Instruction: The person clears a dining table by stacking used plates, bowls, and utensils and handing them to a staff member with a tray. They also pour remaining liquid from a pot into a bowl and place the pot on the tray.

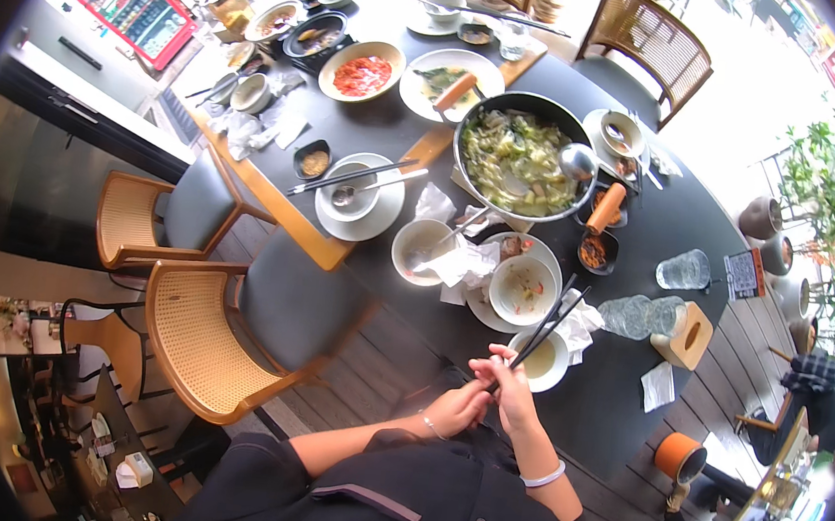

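My right hand (516, 396) holds a pair of black chopsticks (550, 327), their far ends pointing up and away over the table. My left hand (457, 409) meets it at the near ends, fingers curled; whether it also grips the chopsticks is hidden. Just beyond the hands is a white bowl (542, 370) of pale broth, partly under the chopsticks. A second bowl (520, 291) with food scraps sits on a plate (484, 308). Crumpled tissues (466, 261) lie beside it, against a bowl (410, 239) with a spoon in it.
A large pot (464, 171) of cooked greens stands mid-table with a ladle (576, 161) and orange-brown handles. Glasses (642, 317) and a wooden tissue box (685, 335) are at right. Cane-backed chairs (208, 323) stand left. A plate of red food (362, 76) is farther back.
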Motion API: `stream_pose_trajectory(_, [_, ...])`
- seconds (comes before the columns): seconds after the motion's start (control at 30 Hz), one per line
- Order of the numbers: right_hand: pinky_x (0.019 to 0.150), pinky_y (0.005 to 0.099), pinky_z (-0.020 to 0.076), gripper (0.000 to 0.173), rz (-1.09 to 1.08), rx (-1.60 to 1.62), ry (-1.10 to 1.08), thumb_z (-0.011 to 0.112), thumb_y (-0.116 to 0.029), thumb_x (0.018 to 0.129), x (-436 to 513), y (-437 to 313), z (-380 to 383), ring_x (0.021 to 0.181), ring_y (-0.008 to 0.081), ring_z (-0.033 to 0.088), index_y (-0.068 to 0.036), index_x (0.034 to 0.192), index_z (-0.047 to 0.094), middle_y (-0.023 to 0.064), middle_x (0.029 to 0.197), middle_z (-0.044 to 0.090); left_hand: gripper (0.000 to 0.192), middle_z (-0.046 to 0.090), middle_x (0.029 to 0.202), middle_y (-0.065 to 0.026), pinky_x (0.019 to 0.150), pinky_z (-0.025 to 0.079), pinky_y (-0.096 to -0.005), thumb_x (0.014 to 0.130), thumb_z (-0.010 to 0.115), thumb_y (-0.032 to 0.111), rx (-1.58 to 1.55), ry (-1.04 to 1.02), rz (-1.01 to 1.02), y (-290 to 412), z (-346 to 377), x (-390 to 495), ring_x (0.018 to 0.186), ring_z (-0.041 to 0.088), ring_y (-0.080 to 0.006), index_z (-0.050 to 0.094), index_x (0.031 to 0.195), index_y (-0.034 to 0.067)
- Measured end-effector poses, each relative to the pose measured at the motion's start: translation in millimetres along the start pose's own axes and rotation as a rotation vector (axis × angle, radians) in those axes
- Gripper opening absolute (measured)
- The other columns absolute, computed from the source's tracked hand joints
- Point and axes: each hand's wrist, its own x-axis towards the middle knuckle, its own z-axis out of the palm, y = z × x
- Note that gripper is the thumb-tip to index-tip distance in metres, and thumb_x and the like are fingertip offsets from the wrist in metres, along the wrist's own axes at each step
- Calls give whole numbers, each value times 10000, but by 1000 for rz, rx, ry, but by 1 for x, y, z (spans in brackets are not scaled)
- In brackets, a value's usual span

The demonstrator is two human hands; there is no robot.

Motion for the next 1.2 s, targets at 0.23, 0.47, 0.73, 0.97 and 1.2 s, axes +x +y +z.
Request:
stream_pose_trajectory(0.23, [338,167,183,138,-167,273,-89,408,-209,952,-1,-10,-47,388,21,222,-105,985,493,-49,549,295,328,589,1022,-121,859,432,-386,732,574,115,773,328,545,-2,-74,27,999,535,-296,556,1055,65])
stream_pose_trajectory(0.47, [338,159,202,160,-7,-191,-160,415,-206,946,-2,-32,-44,394,14,247,-114,1052,492,-16,608,434,573,401,1309,-134,979,358,-377,697,553,52,1093,1079,248,3,-270,42,1192,403,-300,454,1250,164])
stream_pose_trajectory(0.73, [340,162,245,196,-23,-68,-202,384,-144,936,66,-35,77,397,33,317,-63,1101,450,79,719,542,277,613,995,-156,824,456,-397,819,443,146,1396,707,-194,49,-415,101,970,595,-286,516,1085,158])
stream_pose_trajectory(0.97, [402,151,269,205,-78,23,-195,469,-186,922,143,-28,185,492,4,332,-74,1089,505,24,922,584,215,590,763,-236,622,454,-486,875,442,242,655,485,95,31,-329,16,715,575,-428,482,1009,78])
stream_pose_trajectory(1.2, [516,179,319,171,-236,-41,-12,506,-238,908,159,-34,200,567,40,402,-73,930,546,-28,647,462,258,600,897,-163,719,457,-379,881,481,261,596,-165,178,74,-277,22,797,593,-290,542,984,32])
